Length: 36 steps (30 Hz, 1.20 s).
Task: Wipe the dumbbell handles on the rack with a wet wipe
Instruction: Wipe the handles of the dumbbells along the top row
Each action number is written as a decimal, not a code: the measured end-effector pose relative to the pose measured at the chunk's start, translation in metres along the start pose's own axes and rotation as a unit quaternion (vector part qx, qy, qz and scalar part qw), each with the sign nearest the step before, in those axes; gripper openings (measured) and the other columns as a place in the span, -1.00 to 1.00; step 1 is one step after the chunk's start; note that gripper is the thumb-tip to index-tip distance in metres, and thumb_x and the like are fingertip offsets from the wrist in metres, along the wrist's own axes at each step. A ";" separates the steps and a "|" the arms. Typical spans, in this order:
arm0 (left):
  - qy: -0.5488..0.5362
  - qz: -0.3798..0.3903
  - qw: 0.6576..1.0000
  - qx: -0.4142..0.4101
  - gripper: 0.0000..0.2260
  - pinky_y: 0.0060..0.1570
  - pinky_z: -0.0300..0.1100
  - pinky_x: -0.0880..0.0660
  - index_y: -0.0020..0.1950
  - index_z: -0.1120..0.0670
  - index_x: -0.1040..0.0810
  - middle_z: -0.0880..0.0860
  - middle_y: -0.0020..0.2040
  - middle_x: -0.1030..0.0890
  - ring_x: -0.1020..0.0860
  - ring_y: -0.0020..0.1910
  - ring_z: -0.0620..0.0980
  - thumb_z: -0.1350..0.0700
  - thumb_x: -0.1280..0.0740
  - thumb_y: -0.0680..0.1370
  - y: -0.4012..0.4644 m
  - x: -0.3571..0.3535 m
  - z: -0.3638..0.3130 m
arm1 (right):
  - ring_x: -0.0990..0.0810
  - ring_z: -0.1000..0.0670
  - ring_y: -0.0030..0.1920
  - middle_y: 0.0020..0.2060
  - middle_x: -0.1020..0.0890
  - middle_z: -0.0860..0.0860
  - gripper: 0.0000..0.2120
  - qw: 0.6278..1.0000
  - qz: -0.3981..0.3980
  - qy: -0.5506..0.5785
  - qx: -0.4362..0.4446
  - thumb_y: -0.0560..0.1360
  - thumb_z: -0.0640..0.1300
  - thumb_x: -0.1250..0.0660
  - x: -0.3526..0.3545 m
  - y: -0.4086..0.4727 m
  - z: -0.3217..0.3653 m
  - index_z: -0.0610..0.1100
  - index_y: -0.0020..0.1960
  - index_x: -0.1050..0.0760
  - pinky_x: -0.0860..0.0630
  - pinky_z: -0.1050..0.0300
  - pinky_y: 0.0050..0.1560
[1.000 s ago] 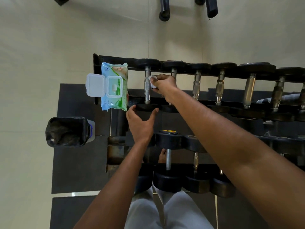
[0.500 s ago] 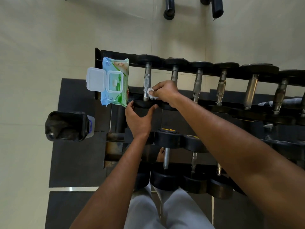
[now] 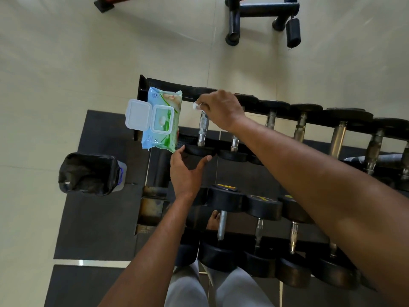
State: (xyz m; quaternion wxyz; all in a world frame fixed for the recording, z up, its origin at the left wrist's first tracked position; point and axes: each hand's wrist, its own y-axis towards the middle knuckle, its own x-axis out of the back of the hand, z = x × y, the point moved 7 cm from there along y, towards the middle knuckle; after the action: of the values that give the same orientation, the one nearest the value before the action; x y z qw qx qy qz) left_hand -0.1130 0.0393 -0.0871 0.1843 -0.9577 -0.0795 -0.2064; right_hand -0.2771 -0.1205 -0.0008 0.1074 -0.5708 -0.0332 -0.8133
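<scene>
The dumbbell rack (image 3: 141, 89) stands on dark floor mats (image 3: 99, 218), with two tiers of dumbbells in view. On the upper tier, at its left end, lies an open pack of wet wipes (image 3: 163, 120), its white flip lid (image 3: 137, 116) folded out to the left.

The right hand (image 3: 219, 110) is at the far end of the leftmost upper dumbbell's knurled steel handle (image 3: 203, 128). Its fingers are curled and pinch a small crumpled white wet wipe (image 3: 196, 105), which shows at the fingertips, just beside the far weight head. Whether the wipe touches the handle cannot be told.

The left hand (image 3: 186, 171) is spread, thumb and fingers cupping the near black weight head (image 3: 199, 150) of the same dumbbell from below and either side.

Further dumbbells (image 3: 336, 138) with steel handles run to the right along the upper tier; heavier ones (image 3: 223, 204) fill the lower tier.

Left of the rack, on the floor, stands a small bin with a black liner (image 3: 88, 173). Black equipment legs (image 3: 234, 21) stand on the tiled floor at the far side.
</scene>
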 end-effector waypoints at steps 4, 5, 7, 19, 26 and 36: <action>0.006 0.003 1.000 -0.003 -0.19 0.36 -0.02 -0.54 0.49 0.07 -0.47 0.00 0.40 -0.54 -0.52 0.39 -0.02 -0.31 -0.62 0.40 0.001 0.001 0.000 | -0.70 -0.06 -0.08 -0.05 -0.75 0.01 -0.80 0.999 0.036 -0.031 -0.020 0.71 -0.10 -0.28 -0.010 0.004 0.004 -0.01 0.16 -0.69 -0.57 0.05 -0.06; 0.009 0.003 1.000 -0.005 -0.19 0.35 -0.04 -0.54 0.49 0.07 -0.48 0.00 0.40 -0.54 -0.53 0.38 -0.03 -0.31 -0.62 0.40 0.001 0.001 0.000 | -0.68 -0.08 -0.06 -0.05 -0.73 0.01 -0.81 0.998 0.051 -0.035 -0.030 0.69 -0.11 -0.29 -0.011 0.007 0.004 0.00 0.13 -0.69 -0.59 0.02 -0.03; 0.012 0.003 1.000 -0.010 -0.20 0.33 -0.09 -0.54 0.48 0.07 -0.48 0.00 0.39 -0.55 -0.53 0.36 -0.04 -0.30 -0.63 0.39 0.002 0.002 0.000 | -0.63 -0.08 -0.06 -0.06 -0.69 0.03 -0.86 0.994 0.085 -0.045 -0.046 0.66 -0.12 -0.34 -0.013 0.013 0.006 0.01 0.08 -0.68 -0.52 0.05 -0.07; 0.025 0.019 0.999 -0.039 -0.32 0.04 -0.28 -0.52 0.39 0.00 -0.52 -0.13 0.25 -0.52 -0.54 0.15 -0.15 -0.27 -0.62 0.41 -0.003 0.004 -0.010 | -0.65 0.02 -0.05 -0.03 -0.71 0.09 -0.89 0.962 0.261 -0.085 -0.002 0.56 -0.05 -0.51 -0.034 0.002 0.023 0.02 0.07 -0.72 -0.66 0.04 -0.03; 0.006 0.016 0.999 -0.043 -0.31 0.21 -0.09 -0.58 0.42 0.02 -0.49 -0.07 0.32 -0.51 -0.54 0.26 -0.08 -0.25 -0.63 0.42 -0.003 0.000 -0.005 | -0.65 0.02 -0.04 -0.06 -0.70 0.10 -0.93 0.962 0.268 -0.046 0.004 0.54 0.02 -0.53 -0.048 -0.022 0.023 0.06 0.00 -0.71 -0.60 0.08 -0.09; -0.060 -0.035 0.998 0.002 -0.14 0.45 -0.13 -0.43 0.51 0.11 -0.41 -0.01 0.39 -0.50 -0.47 0.40 -0.08 -0.19 -0.70 0.37 -0.016 -0.023 0.000 | -0.63 0.20 -0.03 -0.07 -0.67 0.16 -0.93 0.921 0.010 0.302 -0.246 0.60 0.03 -0.49 -0.018 -0.083 -0.058 0.05 0.03 -0.68 -0.45 0.34 -0.08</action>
State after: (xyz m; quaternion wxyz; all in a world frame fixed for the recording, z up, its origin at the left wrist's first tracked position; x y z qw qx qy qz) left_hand -0.1377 0.0518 -0.0918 0.1732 -0.9647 -0.1247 -0.1546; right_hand -0.3421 -0.0474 -0.0320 -0.0235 -0.3068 0.2080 -0.9285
